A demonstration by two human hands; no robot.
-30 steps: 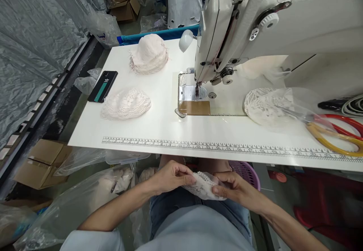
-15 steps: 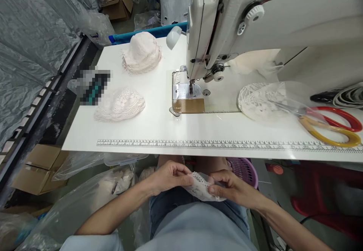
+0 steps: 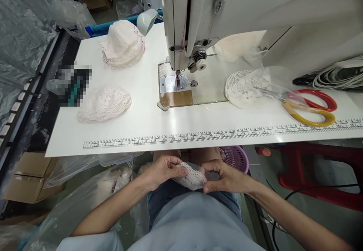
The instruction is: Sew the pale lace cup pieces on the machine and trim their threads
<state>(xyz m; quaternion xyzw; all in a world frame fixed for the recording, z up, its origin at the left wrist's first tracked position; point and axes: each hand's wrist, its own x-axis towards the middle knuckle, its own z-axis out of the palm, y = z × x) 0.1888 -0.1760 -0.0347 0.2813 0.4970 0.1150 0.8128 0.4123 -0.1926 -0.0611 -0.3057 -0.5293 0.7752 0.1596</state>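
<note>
Lace piece (image 3: 192,175) sits in the lap below the table edge, partly hidden by fingers. Left hand (image 3: 160,169) and right hand (image 3: 228,176) both pinch it. Scissors (image 3: 312,109): blades blurred under clear plastic. Sewing machine (image 3: 198,13): top cut off. White table (image 3: 147,126), cardboard boxes (image 3: 25,175) on the floor.

I see one small lace piece (image 3: 192,176): white, scalloped openwork trim along its top edge, plainer cloth below. Crumpled and slightly cupped, it sits just below the front edge of the bench (image 3: 147,124), pinched between left hand (image 3: 161,169) and right hand (image 3: 227,177).
</note>
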